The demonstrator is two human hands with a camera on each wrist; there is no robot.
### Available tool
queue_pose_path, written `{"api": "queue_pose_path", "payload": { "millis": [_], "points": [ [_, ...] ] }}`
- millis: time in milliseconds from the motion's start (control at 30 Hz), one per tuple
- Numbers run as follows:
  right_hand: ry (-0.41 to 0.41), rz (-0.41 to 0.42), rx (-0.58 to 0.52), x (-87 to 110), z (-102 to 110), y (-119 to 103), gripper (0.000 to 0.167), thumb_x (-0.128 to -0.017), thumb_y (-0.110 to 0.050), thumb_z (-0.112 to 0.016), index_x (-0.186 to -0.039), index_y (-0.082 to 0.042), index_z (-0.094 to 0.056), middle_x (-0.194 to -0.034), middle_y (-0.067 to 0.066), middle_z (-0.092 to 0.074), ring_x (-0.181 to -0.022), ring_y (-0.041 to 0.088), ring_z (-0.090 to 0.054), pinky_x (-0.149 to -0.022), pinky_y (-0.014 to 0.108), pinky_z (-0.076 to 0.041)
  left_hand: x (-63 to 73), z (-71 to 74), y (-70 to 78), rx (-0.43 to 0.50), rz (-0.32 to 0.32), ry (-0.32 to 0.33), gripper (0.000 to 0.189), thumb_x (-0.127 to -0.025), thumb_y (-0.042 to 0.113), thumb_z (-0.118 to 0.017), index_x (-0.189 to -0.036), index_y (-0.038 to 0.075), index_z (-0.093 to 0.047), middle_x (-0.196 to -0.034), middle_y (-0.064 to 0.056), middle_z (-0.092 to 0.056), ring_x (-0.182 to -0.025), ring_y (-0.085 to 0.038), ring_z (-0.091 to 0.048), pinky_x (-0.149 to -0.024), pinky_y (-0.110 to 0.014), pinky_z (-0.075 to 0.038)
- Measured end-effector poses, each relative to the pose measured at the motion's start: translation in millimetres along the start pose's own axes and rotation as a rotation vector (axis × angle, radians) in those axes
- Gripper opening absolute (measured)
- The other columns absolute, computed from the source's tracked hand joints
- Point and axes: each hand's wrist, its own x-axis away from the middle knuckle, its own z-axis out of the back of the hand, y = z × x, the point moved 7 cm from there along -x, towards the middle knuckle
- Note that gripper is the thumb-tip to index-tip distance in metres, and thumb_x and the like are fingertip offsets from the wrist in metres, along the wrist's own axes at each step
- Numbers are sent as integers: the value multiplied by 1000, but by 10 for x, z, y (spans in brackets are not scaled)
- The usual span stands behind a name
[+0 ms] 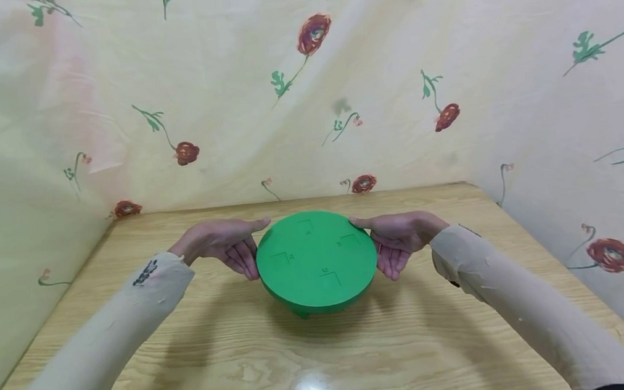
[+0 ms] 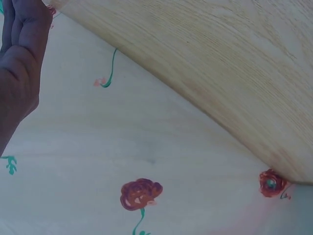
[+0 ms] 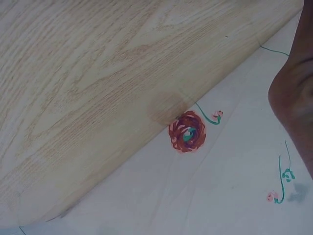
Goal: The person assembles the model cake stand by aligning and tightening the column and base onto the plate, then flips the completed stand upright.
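In the head view a round green disc (image 1: 317, 259) with small corner-shaped marks and numbers on its top is at the middle of the wooden table. A bit of green shows below its front rim; the rest underneath is hidden. My left hand (image 1: 229, 242) is at the disc's left side, fingers nearly straight and against the rim, thumb pointing toward the back edge. On the other side my right hand (image 1: 399, 237) has its thumb tip at the disc's upper right edge and its fingers extended downward beside the rim. Neither wrist view shows the disc.
Beneath the disc is a light wood-grain table (image 1: 249, 368), with a bright reflection near its front. Pale cloth (image 1: 245, 71) with red flowers hangs behind the table and along both sides. Long light sleeves cover both forearms.
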Motion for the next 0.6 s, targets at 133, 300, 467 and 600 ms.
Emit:
{"api": "queue_pose_path", "payload": {
  "millis": [133,300,467,600],
  "points": [
    [-15,9,-16,-8,-8,-12,99,-101,-76,-13,-71,-1,-71,-64,9,-69,-56,19,-71,-57,29,-60,8,9,-12,-7,-1,4,82,-111,56,-25,-109,-12,-72,-82,-13,-76,-74,-19,-75,-76,-31,-61],
    [-12,28,-46,-16,-14,-3,106,-96,-84,-11,-76,2,-70,-66,11,-70,-58,20,-71,-65,34,-63,40,20,-37,27,-17,18,80,-111,55,-26,-106,-11,-71,-83,-15,-76,-76,-21,-75,-76,-32,-61],
    [74,134,-80,16,24,50,106,-95,-86,-14,-87,5,-68,-79,18,-72,-67,25,-71,-78,44,-62,121,52,-92,43,-136,64,77,-111,54,-28,-119,-12,-65,-94,-18,-76,-91,-31,-76,-87,-40,-61],
    [242,326,-86,113,93,119,91,-103,-74,-18,-95,4,-65,-91,21,-72,-82,34,-71,-85,51,-59,207,85,-199,-36,-233,191,81,-111,57,-27,-135,-15,-55,-110,-25,-73,-107,-41,-71,-96,-52,-55]
  ]
}}
